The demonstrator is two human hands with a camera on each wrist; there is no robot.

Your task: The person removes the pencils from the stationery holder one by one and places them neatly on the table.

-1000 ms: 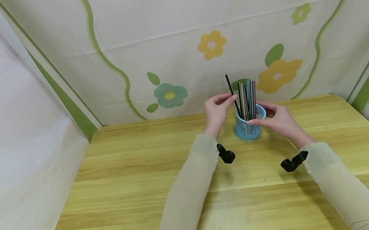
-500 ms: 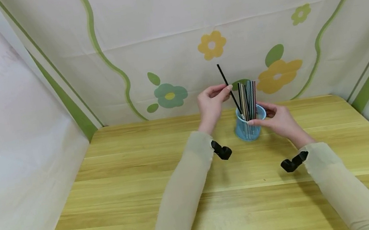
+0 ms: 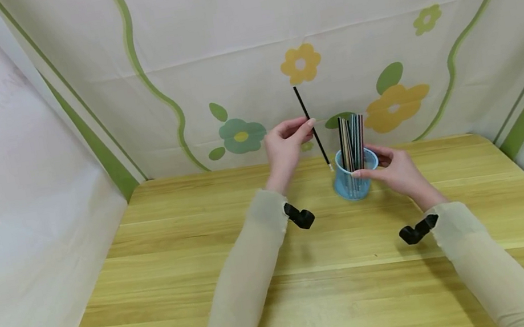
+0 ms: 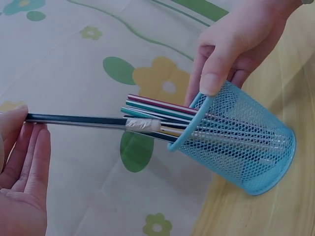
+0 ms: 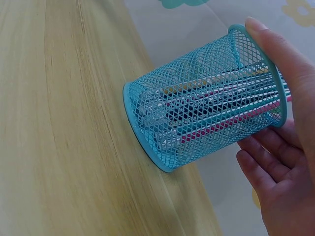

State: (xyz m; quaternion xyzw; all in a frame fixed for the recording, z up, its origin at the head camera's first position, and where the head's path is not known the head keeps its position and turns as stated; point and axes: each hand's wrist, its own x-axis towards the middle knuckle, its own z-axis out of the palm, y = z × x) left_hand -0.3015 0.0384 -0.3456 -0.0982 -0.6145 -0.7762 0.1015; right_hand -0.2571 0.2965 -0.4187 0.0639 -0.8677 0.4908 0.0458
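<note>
Head view: the left hand pinches a black stick lifted just clear of the blue mesh cup, which stands near the far edge of the wooden table, close to the flowered backdrop, with bare tabletop nearer the person. The right hand grips the cup's rim and side. Remaining sticks blur together behind the mesh; no writing is legible.

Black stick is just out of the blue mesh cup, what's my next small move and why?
Probably carry the thin black stick leftward and lay it on the wooden table. The left hand pinches it, its pale tip clear of the blue mesh cup, which the right hand steadies.
</note>
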